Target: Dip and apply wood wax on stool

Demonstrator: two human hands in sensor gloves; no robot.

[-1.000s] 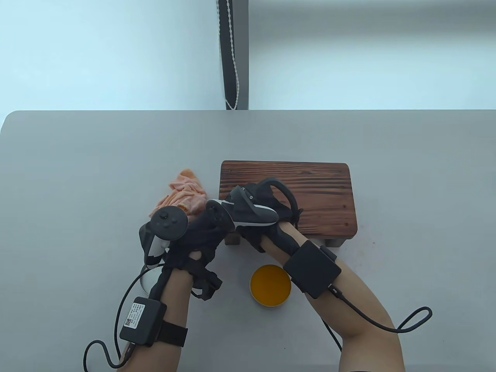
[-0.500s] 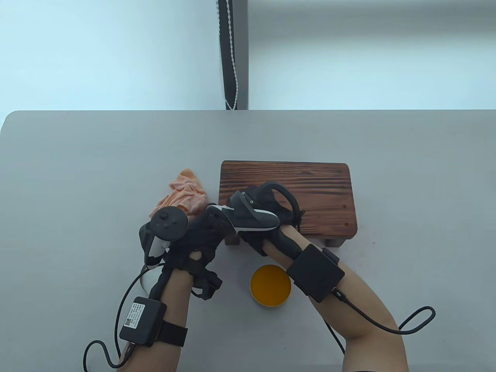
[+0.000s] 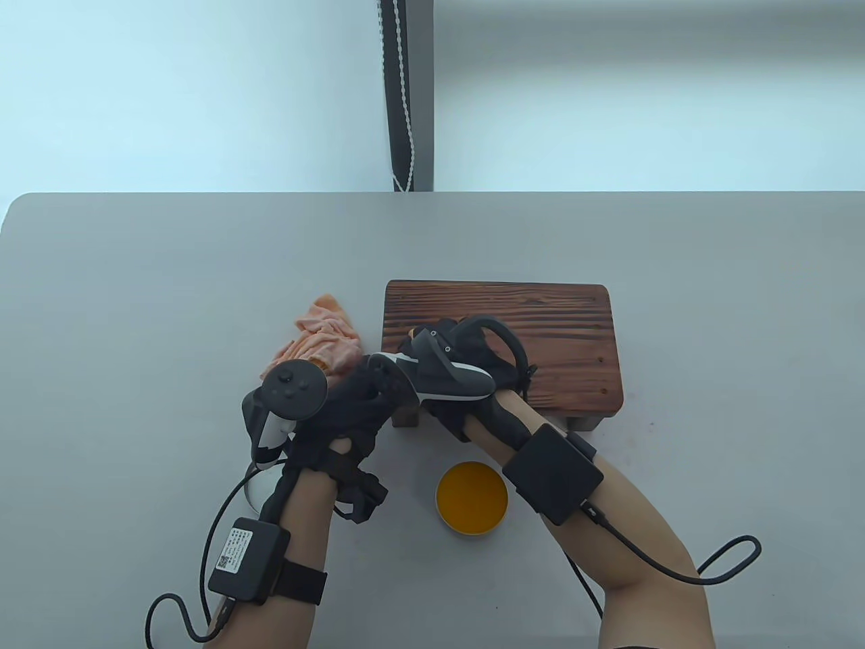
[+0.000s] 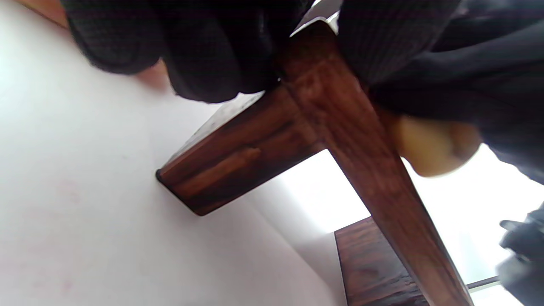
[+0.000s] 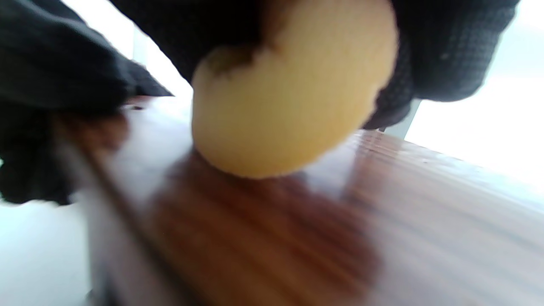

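A dark brown wooden stool (image 3: 547, 324) stands mid-table. My left hand (image 3: 361, 402) grips its front left corner; in the left wrist view the gloved fingers (image 4: 204, 55) curl over the edge above a stool leg (image 4: 229, 170). My right hand (image 3: 449, 355) lies on the left part of the seat and holds a round yellow sponge (image 5: 289, 97), fingers (image 5: 446, 51) wrapped round it. The sponge presses on the seat (image 5: 263, 238) and also shows in the left wrist view as the sponge (image 4: 433, 144). An open tin of orange wax (image 3: 471, 498) sits in front of the stool, between my forearms.
A crumpled orange cloth (image 3: 317, 338) lies just left of the stool. A silvery round piece (image 3: 255, 488) peeks out beside my left wrist. Cables trail from both wrist boxes near the table's front edge. A dark post with a bead cord (image 3: 404, 101) stands behind the table.
My right hand with the sponge has slid a little to the right and away across the seat. The left hand, stool, tin and cloth have stayed put.
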